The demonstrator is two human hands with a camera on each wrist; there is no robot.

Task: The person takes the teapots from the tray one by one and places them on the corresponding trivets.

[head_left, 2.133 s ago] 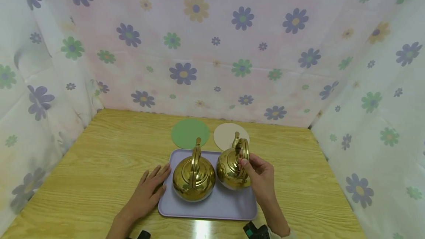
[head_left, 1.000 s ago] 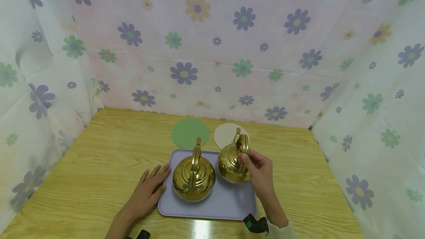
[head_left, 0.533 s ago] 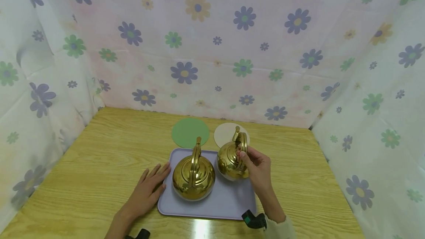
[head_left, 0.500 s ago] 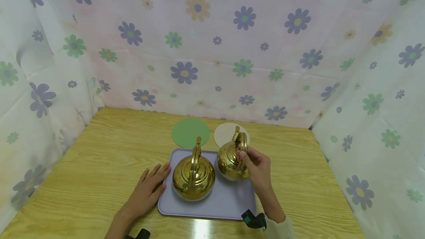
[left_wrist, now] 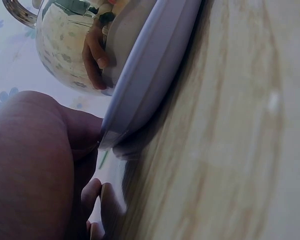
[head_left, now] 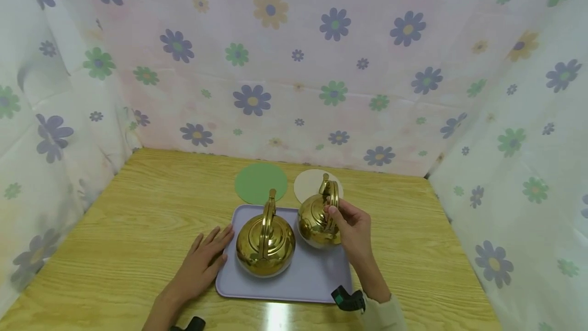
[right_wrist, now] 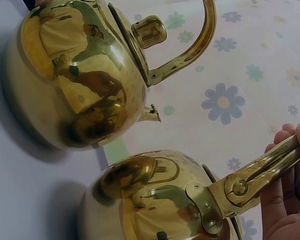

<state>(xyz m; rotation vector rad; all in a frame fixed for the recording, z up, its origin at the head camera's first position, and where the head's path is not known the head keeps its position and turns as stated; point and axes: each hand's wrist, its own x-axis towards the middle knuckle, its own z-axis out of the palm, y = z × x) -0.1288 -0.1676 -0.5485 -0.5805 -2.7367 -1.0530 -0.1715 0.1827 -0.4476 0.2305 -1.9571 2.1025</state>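
Note:
Two shiny gold kettles with arched handles are at a lavender tray [head_left: 303, 281]. The left kettle [head_left: 281, 252] stands upright on it. My right hand [head_left: 357, 229] grips the handle of the right kettle [head_left: 311, 225], thumb and fingers curled round it, over the tray's back right part; a shadow lies on the tray beside this kettle in the right wrist view. My left hand [head_left: 199, 264] lies flat with straight fingers along the tray's left edge. In the left wrist view the thumb [left_wrist: 82, 127] touches the tray's rim.
Behind the tray lie a green round mat [head_left: 260, 183] and a cream round mat [head_left: 307, 183], the latter partly hidden by the right kettle's spout. All sits on a wood-grain table [head_left: 151, 208]. A flowered curtain [head_left: 294, 75] encloses the back and sides.
My right hand has carried the right kettle a short way toward the back of the tray, nearer the cream mat. My left hand and the left kettle have stayed in place.

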